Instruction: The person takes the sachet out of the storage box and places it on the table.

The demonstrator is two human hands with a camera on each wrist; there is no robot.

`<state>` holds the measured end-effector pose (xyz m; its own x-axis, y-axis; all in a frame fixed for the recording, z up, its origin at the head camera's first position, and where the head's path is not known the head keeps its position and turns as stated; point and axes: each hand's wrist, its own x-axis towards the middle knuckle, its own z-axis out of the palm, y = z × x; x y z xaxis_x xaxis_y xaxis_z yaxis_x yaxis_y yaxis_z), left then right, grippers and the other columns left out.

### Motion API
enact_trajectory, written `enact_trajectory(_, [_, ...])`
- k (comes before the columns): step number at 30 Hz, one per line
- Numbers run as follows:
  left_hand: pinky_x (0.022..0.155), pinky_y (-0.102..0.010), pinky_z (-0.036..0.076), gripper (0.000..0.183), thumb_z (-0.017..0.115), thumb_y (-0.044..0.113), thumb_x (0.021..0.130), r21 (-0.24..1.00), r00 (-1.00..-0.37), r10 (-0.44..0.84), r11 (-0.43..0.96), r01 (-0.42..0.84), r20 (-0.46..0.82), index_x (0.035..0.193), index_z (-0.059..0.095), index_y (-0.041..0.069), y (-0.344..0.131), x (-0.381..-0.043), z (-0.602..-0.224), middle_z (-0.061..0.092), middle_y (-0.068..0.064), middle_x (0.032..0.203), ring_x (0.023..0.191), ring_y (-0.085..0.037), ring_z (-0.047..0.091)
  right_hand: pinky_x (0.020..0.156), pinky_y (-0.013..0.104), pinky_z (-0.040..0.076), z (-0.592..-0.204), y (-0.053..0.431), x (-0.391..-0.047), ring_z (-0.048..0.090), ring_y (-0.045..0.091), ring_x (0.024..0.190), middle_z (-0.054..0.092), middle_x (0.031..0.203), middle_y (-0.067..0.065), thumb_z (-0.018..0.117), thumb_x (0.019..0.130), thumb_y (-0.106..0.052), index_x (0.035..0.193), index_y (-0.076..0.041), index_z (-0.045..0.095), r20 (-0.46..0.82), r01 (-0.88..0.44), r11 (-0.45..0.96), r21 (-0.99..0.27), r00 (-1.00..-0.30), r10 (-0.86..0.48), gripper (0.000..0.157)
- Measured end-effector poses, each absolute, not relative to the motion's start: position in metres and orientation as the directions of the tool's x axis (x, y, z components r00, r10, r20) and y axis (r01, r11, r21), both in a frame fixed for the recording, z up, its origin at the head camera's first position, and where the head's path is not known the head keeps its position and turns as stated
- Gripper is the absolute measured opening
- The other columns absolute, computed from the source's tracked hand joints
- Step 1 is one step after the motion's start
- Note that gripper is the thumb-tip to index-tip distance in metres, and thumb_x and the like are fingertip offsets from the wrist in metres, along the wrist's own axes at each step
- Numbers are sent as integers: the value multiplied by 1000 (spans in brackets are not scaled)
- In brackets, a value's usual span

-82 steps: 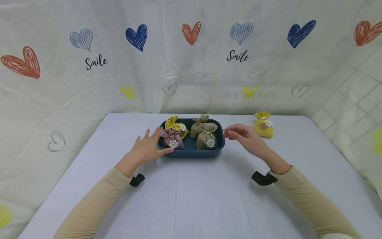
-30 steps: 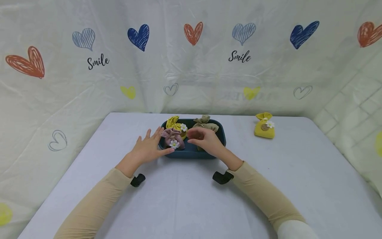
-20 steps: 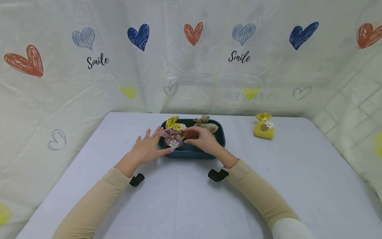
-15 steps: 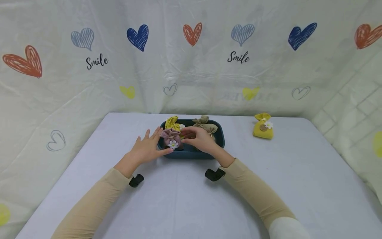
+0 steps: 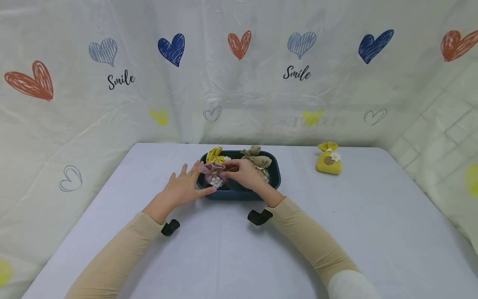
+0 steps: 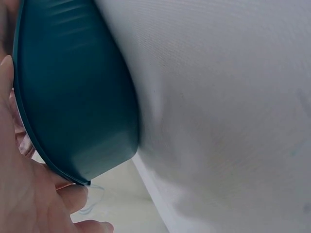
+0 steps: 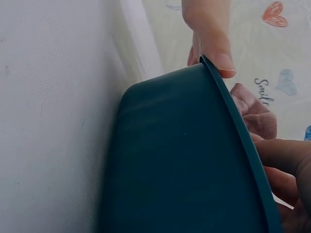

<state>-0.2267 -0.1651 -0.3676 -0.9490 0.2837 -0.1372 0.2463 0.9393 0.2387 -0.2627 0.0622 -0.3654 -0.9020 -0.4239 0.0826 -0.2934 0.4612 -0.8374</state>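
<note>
While your left hand (image 5: 185,187) rests with straight fingers against the left end of the teal tray (image 5: 274,177), your right hand (image 5: 244,174) reaches into it and pinches the pink pouch (image 5: 213,175). The tray sits near the counter's (image 5: 231,249) far edge, with a yellow pouch (image 5: 328,158) well apart toward the far right corner.

The left hand's fingers (image 6: 29,194) rest against the rim of a teal tub (image 6: 73,92) on a white table (image 6: 218,97).
</note>
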Motion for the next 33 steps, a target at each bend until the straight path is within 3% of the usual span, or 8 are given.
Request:
enact_trajectory(18, [113,-75,13,111,49,81,90,242,-949,284,939,246,-138,166,9,11,-164,-225,-366,7,-9,172,153,-47,7,87,35,58,-368,53,-266,70,29,106,73,114,16,67,100,-8,120,3,74,102,-290,487,-824,-921,-375,24])
enact_trajectory(26, [113,-74,14,111,49,81,90,246,-948,289,936,251,-135,166,8,10,-164,-224,-364,7,-9,172,153,-47,8,68,30,51,-366,50,-264,64,24,89,71,101,13,63,103,-8,104,1,72,153,-349,494,-796,-907,-393,13])
enact_trajectory(33, [114,-74,13,111,50,81,90,250,-949,289,935,250,-129,166,9,11,-165,-224,-365,8,-9,172,153,-47,8,67,25,49,-367,50,-266,62,21,89,70,105,13,60,104,-9,105,0,71,123,-296,438,-849,-916,-382,14])
